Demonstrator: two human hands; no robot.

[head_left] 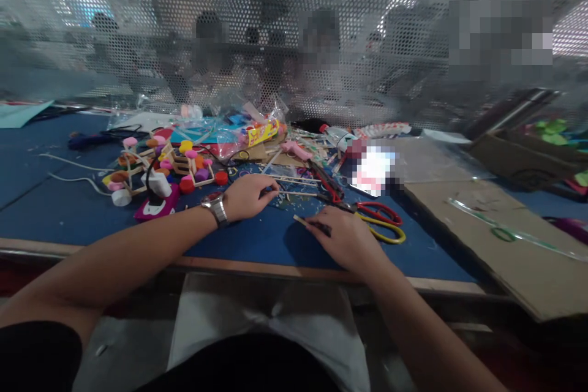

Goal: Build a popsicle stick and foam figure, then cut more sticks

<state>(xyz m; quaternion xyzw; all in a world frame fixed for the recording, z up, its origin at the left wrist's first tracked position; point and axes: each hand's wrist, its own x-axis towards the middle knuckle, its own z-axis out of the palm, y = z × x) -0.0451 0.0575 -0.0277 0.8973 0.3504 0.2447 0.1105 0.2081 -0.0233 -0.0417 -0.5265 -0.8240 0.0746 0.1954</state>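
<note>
- Stick (299,220), short and pale, pokes out from the pinch of the right hand (345,234), just above the blue table (261,239) near its front edge
- Thumb and fingers of that hand are drawn together on it, the palm turned down; something dark shows beneath the fingers, too hidden for me to name
- The left hand (250,197) is half curled, back up, thumb close to the forefinger; from where I stand I cannot tell whether anything is pinched there
- Its fingertips come right by the end of a long thin rod (298,194) lying on the table
- A metal watch (220,209) circles the left wrist
- Scissors (362,215) with a red loop and a yellow loop lie just beside the right hand, the loops pointing away to its right
- Beyond the hands, a bright phone (371,174) lies to the right among the clutter
- Left of the left hand sits a wooden toy (182,163) with coloured knobs, near a purple block (158,203)
- Brown cardboard (478,211) sticks out over the table's front edge at right
</note>
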